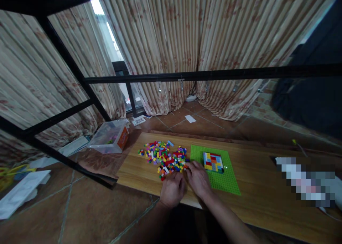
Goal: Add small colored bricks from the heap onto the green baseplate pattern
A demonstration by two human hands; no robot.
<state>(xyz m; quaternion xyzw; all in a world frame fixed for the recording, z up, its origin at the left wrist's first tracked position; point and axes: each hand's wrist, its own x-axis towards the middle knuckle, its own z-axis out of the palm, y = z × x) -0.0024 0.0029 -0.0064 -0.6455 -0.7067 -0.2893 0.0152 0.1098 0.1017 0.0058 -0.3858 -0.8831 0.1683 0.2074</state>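
A loose pile of small coloured toy bricks (160,153) lies on the wooden table. At its near edge is my left hand (172,189), fingers curled inward; anything inside them is hidden. My right hand (198,179) reaches to the right side of the pile, its fingers bent and close together at the bricks. I cannot make out what these fingers hold. Just right of that hand, a green studded baseplate (227,183) lies flat. On it stands a built rectangular block of bricks (213,162) with red, yellow, white and light blue on top and a dark edge.
The wooden table (256,187) runs off to the right, where a blurred-out object (301,181) lies. A clear plastic box (105,138) with an orange label sits beyond the left end. Black metal bars (149,79) cross ahead, before striped curtains (171,33).
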